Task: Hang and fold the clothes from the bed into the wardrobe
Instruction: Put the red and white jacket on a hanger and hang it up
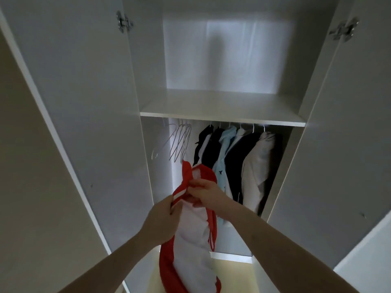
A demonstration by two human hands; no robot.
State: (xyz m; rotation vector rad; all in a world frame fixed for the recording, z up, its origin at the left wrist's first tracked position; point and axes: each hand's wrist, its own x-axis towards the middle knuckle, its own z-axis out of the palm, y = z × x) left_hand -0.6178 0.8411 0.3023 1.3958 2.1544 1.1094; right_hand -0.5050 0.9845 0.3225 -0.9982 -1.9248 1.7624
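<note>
One red-and-white garment (190, 229) hangs in front of the open wardrobe (222, 119), just below its shelf (222, 118). The left hand (163, 216) pinches the striped edge; the right hand (208, 194) grips the collar. Under the shelf, about six garments (237, 157) hang at the right and a cluster of bare wire hangers (179, 142) at the left. Two white doors (84, 102) stand open beside a beige wall (25, 187).

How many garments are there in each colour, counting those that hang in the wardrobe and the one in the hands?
Dark (black or navy): 3
Light blue: 1
Beige: 1
Red and white, held by both hands: 1
Total: 6; the dark ones overlap, so their count is uncertain.
</note>
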